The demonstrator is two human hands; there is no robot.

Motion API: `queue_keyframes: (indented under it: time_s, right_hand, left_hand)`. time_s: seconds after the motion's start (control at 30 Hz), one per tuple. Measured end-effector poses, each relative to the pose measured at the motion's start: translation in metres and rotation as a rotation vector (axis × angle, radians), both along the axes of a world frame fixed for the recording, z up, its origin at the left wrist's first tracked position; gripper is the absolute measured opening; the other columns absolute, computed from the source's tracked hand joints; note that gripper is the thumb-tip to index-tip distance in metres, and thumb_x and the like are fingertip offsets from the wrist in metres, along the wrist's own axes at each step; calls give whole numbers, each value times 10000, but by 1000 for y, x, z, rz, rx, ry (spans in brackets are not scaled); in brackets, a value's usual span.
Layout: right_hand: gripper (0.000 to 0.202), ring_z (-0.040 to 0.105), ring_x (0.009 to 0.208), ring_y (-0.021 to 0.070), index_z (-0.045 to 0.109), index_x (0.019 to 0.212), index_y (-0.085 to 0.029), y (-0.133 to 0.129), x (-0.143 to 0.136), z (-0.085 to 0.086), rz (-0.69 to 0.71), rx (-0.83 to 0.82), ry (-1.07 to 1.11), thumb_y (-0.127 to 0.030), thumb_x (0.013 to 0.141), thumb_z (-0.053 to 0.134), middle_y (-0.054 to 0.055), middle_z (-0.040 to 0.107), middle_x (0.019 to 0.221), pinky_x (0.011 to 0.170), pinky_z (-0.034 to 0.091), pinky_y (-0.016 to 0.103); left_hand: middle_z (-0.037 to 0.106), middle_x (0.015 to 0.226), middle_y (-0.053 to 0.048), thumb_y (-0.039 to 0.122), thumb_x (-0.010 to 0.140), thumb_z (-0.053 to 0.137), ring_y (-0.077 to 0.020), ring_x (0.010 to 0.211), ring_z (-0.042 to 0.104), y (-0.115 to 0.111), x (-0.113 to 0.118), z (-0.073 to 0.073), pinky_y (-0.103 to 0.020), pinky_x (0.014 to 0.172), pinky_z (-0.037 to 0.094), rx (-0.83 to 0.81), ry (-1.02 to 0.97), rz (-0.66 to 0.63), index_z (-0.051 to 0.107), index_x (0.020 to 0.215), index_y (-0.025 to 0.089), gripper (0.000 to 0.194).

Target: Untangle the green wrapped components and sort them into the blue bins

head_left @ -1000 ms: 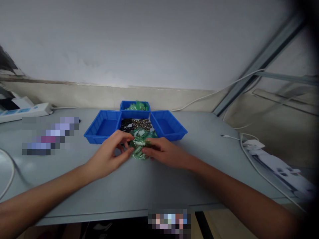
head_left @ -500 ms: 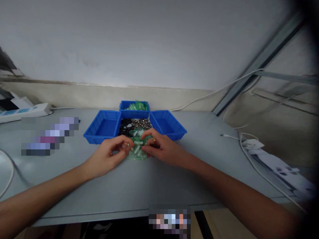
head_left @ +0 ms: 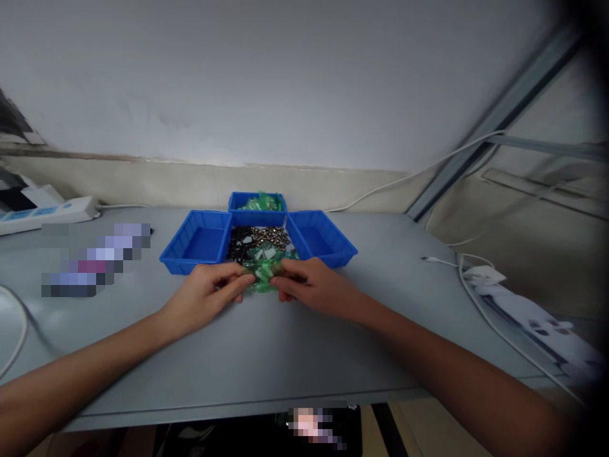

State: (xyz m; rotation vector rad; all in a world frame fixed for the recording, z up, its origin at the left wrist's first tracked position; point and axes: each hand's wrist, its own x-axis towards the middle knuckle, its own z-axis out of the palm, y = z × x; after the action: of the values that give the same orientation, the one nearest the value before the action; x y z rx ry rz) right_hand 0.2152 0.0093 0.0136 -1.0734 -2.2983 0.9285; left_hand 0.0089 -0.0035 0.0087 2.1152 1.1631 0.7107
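Observation:
Between my hands is a small green see-through plastic bag [head_left: 263, 277] with pale pieces inside. My left hand [head_left: 214, 287] pinches its left side between thumb and fingers. On the right edge, my right hand [head_left: 309, 284] grips it the same way. Just beyond the bag lie piles of small parts: black pieces [head_left: 240, 244], brassy metal pieces [head_left: 271, 237] and pale greenish pieces [head_left: 269, 252]. What the parts are is too small to tell.
Blue trays stand left [head_left: 197, 238], right [head_left: 321, 238] and behind [head_left: 257, 202] the piles; the back one holds green bags. A power strip [head_left: 52, 212] lies far left. White cables [head_left: 504, 330] and a white object [head_left: 533, 311] are on the right.
Both hands have closed on the edges of the green bag, which was lying flatter and nearer to me. It is now bunched and slightly lifted.

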Motion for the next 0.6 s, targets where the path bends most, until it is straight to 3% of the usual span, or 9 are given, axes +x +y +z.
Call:
queue_keyframes:
  time_s: [0.17, 0.33, 0.4, 0.47, 0.53, 0.6]
  right_hand:
    - [278, 451, 487, 57, 475, 615, -166, -2, 0, 3, 10, 0, -15, -335, 831, 425, -40, 549, 570, 478, 311, 196]
    - [242, 448, 532, 68, 430, 654, -173, -3, -1, -1, -23, 35, 62, -368, 777, 501, -40, 507, 602, 478, 319, 197]
    - [229, 465, 574, 75, 394, 743, -189, -2, -2, -5, -77, 11, 168, -341, 731, 565, -42, 499, 663, 498, 347, 200]
    - [270, 482, 594, 79, 359, 805, -203, -2, -1, -7, -96, -41, 258, -308, 710, 589, -45, 494, 694, 512, 373, 206]
    - [199, 499, 606, 82, 374, 841, -203, -1, 1, -9, -49, -68, 278, -248, 744, 542, -38, 504, 701, 524, 391, 211]
    - [167, 509, 624, 83, 423, 920, -198, 0, 3, -8, 27, -53, 244, -143, 767, 457, -22, 528, 719, 538, 402, 213]
  left_hand:
    - [412, 527, 41, 327, 856, 391, -73, 489, 383, 2, 0, -2, -190, 450, 297, -21, -40, -26, 440, 602, 147, 315]
    - [479, 609, 27, 304, 844, 411, -79, 546, 474, 4, 2, -3, -199, 517, 382, -163, -188, -98, 468, 700, 143, 224]
    - [502, 602, 39, 288, 808, 478, -75, 506, 486, 3, 3, -4, -195, 495, 400, -247, -309, -72, 446, 802, 157, 135]
    - [505, 561, 63, 274, 774, 534, -73, 455, 469, 2, 4, -5, -176, 439, 383, -296, -411, -9, 382, 925, 188, 232]
    - [497, 529, 75, 274, 758, 559, -74, 437, 454, 2, 4, -6, -159, 405, 356, -292, -445, 43, 348, 975, 210, 309]
    - [493, 534, 62, 286, 758, 556, -71, 450, 453, 1, 3, -5, -155, 406, 348, -260, -396, 57, 421, 918, 193, 230]
